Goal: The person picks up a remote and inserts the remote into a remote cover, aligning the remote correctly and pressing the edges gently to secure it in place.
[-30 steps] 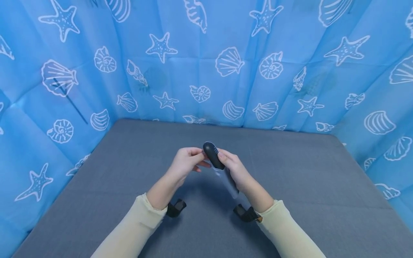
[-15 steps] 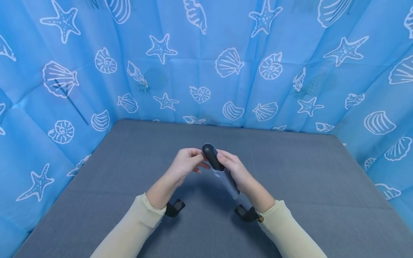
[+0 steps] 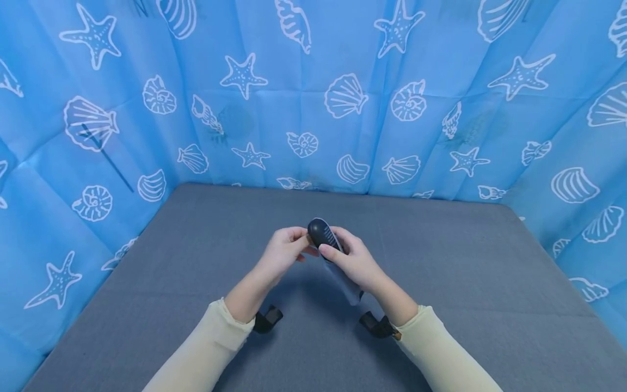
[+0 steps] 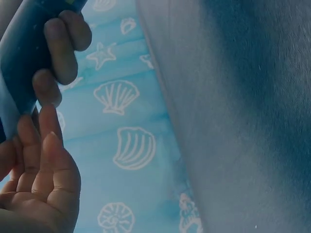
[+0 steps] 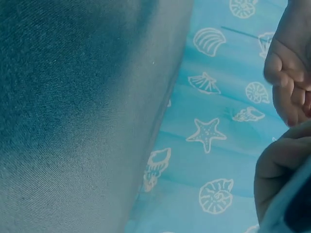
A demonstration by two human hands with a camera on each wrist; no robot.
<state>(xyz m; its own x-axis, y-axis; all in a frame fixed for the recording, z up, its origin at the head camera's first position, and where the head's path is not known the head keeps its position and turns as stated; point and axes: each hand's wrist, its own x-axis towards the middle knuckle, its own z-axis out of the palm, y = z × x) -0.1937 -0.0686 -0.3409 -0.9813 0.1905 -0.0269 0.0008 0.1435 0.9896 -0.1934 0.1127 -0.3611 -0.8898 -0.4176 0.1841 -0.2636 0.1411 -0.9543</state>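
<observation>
A long black object (image 3: 320, 231) with a rounded end and rows of small light marks, like a remote control, is held above the table. A thin greyish, see-through sleeve (image 3: 343, 280) covers its lower part. My right hand (image 3: 355, 264) grips it around the middle, thumb across the front. With thumb and forefinger, my left hand (image 3: 283, 253) pinches at the edge beside the rounded end. The left wrist view shows the dark body (image 4: 24, 53) with right fingers (image 4: 63, 48) curled over it. What lies under the left fingertips is hidden.
Grey cloth covers the table (image 3: 196, 228). Blue curtains (image 3: 274, 120) printed with white shells and starfish surround its back and sides. A black strap-like mount (image 3: 268, 319) sits at the left wrist, another mount (image 3: 376, 325) at the right.
My right thumb has slid down and across the front of the black object. The object has rolled slightly, showing more light marks. My left hand stays at its rounded end.
</observation>
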